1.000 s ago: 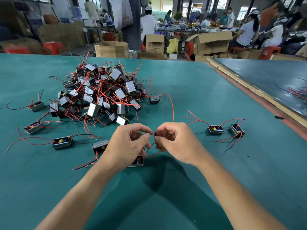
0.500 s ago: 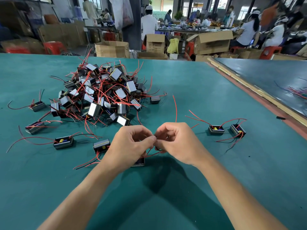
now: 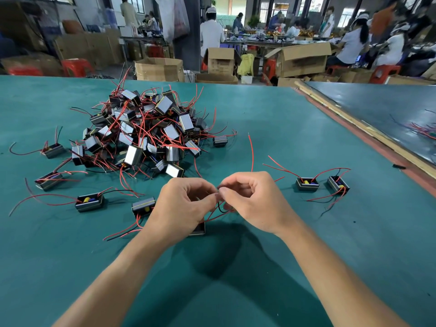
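The left hand [image 3: 186, 204] and the right hand [image 3: 254, 201] meet fingertip to fingertip low over the green tabletop [image 3: 283, 128], near its front middle. Each hand pinches the wires [image 3: 213, 214] between thumb and forefinger, with the other fingers curled in. Exactly how the wire ends sit between the fingertips is too small to tell. The wires, red and black, loop down from the pinch to a small box [image 3: 200, 230] that lies on the tabletop under the left hand, with only its corner showing. One long red wire [image 3: 252, 152] stands up from behind the right hand, curving away from it.

Behind the left hand lies a heap [image 3: 146, 135] of the same little boxes, tangled in red and black wires. Several loose boxes lie around its near edge: one just beside the left hand [image 3: 143, 206], one further left with a yellow part inside [image 3: 89, 202], and two more out toward the left edge [image 3: 48, 181] [image 3: 52, 149]. To the right of the right hand, apart from it, a pair of open boxes [image 3: 306, 184] [image 3: 337, 185] sit side by side with their wires spread out.

A second table [image 3: 389, 109] runs along the right. Beyond the tabletop stand cardboard cartons [image 3: 302, 60] and red stools [image 3: 75, 67], and people work at benches.
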